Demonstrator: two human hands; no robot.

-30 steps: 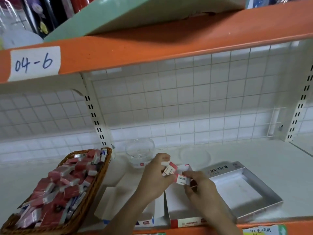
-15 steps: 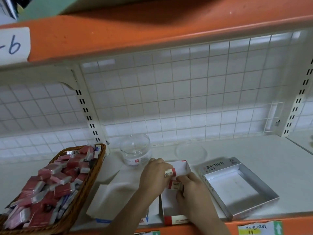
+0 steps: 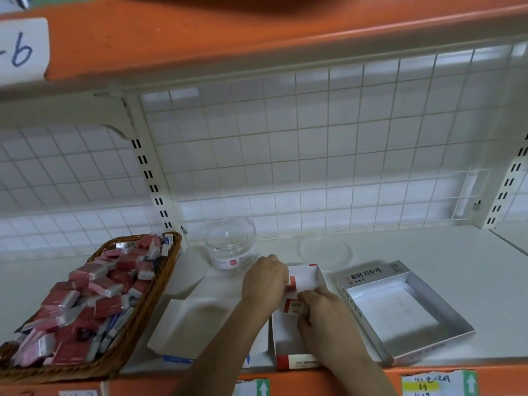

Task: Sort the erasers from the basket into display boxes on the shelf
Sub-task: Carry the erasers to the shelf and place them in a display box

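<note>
**Both hands at the red-edged box, one eraser each**

Left hand (image 3: 264,281): fingers curled, pinching the far eraser (image 3: 291,282) against the left wall of the red-edged box (image 3: 307,274), toward its back end.

Right hand (image 3: 324,314): fingers bent round the near eraser (image 3: 294,305), held just in front of the other one, over the same box.

My reading is that the two are being lined up in a row from the back, which would pack the box tightly. The fingers hide whether either eraser touches the box floor.

Supply: a wicker basket (image 3: 164,284) at the left, heaped with wrapped erasers (image 3: 85,304), mostly red, a few with blue ends. A blue-edged box (image 3: 200,318) lies between the basket and the red-edged box. A silver box (image 3: 457,331) sits to the right and shows no erasers. Judged: sorting has barely begun, as the basket is full.

Surroundings: a white shelf board (image 3: 428,244), a wire grid (image 3: 285,152) behind it, and an orange beam (image 3: 257,32) overhead with a handwritten tag (image 3: 23,50). A clear jar (image 3: 231,247) and a clear lid (image 3: 324,248) sit at the back, apart from each other.
</note>
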